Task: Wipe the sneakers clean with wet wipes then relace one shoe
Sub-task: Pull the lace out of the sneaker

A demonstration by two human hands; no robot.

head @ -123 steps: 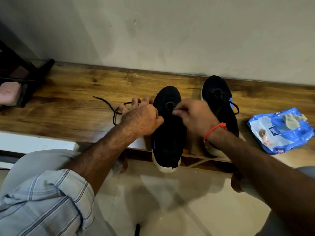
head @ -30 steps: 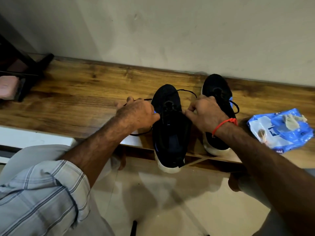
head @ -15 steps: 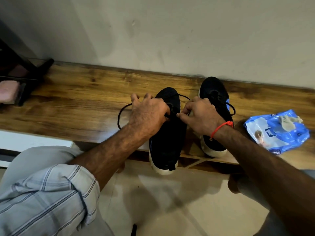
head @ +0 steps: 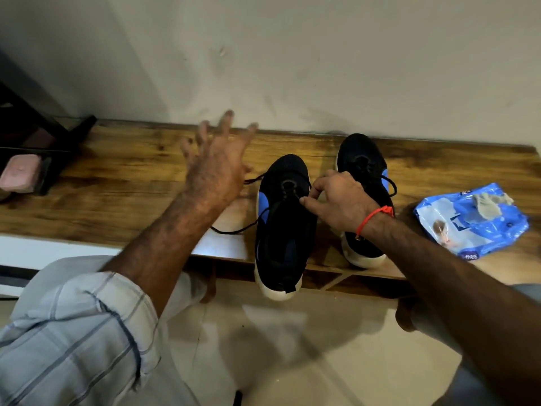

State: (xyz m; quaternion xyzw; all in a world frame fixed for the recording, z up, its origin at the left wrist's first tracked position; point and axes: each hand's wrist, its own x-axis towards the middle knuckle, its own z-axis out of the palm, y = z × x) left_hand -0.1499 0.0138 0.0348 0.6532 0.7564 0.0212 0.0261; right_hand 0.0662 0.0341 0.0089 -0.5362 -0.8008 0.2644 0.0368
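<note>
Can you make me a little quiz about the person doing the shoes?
1. True or false: the left hand grips the thin black shoelace.
2. What lies on top of the crinkly blue plastic wipes packet? A) a used grey wipe B) a spoon C) a sock
3. Which black knit sneaker is the right hand pinching a lace at: the near one or the far one?

Key: 1 false, its fingers are spread open above the wooden bench; 2 A; 3 the near one.

Hidden and cut off
The right hand (head: pixel 341 202) covers part of the far sneaker (head: pixel 363 165); the rack (head: pixel 32 148) runs off the left edge.
</note>
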